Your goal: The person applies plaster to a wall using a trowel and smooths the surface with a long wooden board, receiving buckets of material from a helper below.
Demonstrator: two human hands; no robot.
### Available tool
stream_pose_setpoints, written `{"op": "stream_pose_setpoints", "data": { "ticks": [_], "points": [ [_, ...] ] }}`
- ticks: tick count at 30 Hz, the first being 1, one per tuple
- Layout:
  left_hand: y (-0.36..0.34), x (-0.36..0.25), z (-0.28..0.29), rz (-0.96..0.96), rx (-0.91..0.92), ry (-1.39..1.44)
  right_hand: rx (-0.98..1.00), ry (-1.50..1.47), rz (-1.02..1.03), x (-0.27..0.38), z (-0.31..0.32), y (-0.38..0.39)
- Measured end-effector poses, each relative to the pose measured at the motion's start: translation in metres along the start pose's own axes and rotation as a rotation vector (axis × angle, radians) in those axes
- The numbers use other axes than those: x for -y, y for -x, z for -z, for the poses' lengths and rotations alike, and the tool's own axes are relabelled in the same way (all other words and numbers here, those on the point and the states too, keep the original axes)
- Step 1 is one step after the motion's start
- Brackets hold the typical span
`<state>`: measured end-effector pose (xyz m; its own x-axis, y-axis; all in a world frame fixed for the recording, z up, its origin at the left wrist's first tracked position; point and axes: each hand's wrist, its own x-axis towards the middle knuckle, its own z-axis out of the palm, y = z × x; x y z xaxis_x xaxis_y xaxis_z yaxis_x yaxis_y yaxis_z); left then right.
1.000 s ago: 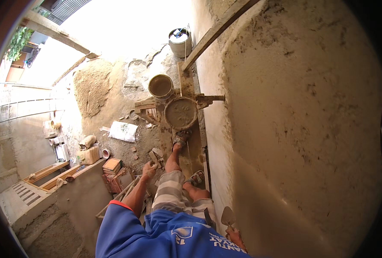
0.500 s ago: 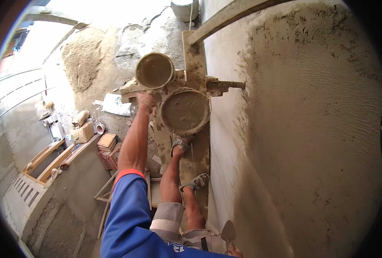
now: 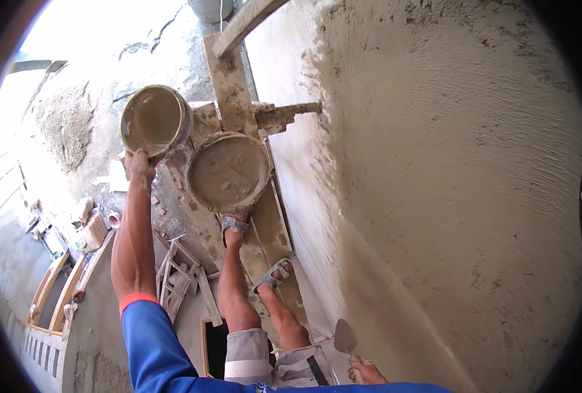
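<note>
My left hand (image 3: 140,164) is closed on the near rim of a round bucket (image 3: 185,124), which holds a wet grey-brown mix. The bucket leans a little at the left edge of the planks. Just right of it stands a wide round basin (image 3: 265,187) of mortar. Low in the view, beside the wall, my right hand (image 3: 368,371) is wrapped round the handle of a pointed trowel (image 3: 345,335). The trowel's blade points up and away from me.
I stand in sandals on narrow wooden planks (image 3: 265,226). A wall (image 3: 435,196) with fresh plaster fills the right side. A beam (image 3: 248,26) crosses ahead. On the ground lie a sand heap (image 3: 65,124), a wooden frame (image 3: 180,278) and a jerrycan (image 3: 96,230).
My left hand has moved from beside the bucket onto its rim, and the bucket now leans more. The view has shifted to the right. The trowel remains in my right hand.
</note>
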<state>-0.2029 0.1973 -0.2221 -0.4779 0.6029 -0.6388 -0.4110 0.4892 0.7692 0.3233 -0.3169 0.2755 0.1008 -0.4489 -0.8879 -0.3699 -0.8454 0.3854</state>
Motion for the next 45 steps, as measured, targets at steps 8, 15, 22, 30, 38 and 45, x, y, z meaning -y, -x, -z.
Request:
{"op": "stream_pose_setpoints", "data": {
  "ticks": [8,15,22,30,38,45],
  "points": [
    [0.162,-0.11,0.035,-0.118,0.157,-0.342,0.012,-0.021,0.109,-0.002,0.002,0.001],
    [0.267,-0.147,0.063,-0.064,0.416,-0.865,0.072,-0.015,0.168,-0.019,0.011,-0.008],
    [0.346,-0.091,0.072,-0.365,0.668,-0.879,0.07,0.054,0.26,-0.027,0.008,-0.002],
    [0.376,-0.046,0.067,-0.263,0.488,-1.088,0.063,-0.015,0.294,-0.053,0.016,-0.019],
    [0.357,-0.027,0.054,-0.132,0.37,-1.182,0.072,-0.067,0.292,-0.068,0.014,-0.027],
    [0.322,-0.036,0.041,0.024,0.289,-1.261,0.083,-0.07,0.289,-0.064,0.005,-0.024]
  ]
}}
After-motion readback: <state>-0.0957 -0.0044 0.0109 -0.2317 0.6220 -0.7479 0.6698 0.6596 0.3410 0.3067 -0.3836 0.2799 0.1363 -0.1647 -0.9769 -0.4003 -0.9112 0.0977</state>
